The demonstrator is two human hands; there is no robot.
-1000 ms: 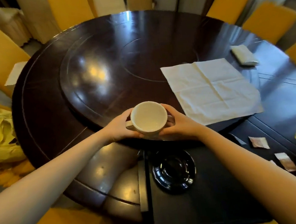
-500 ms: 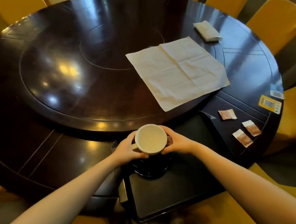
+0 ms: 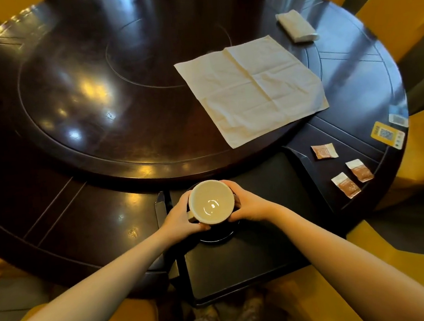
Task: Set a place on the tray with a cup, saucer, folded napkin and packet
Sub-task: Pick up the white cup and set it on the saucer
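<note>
— Where is the cup (image 3: 212, 202)?
— Over the black saucer (image 3: 217, 237) on the tray (image 3: 241, 261); whether it touches, I cannot tell.
— And the fingers?
— The left hand (image 3: 179, 220) and right hand (image 3: 251, 204) wrap its sides. The napkin (image 3: 250, 89) lies unfolded on the surface (image 3: 83, 95).

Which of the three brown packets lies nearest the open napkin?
The packet farthest up the table, just below the napkin; the other two sit side by side, lower down.
</note>
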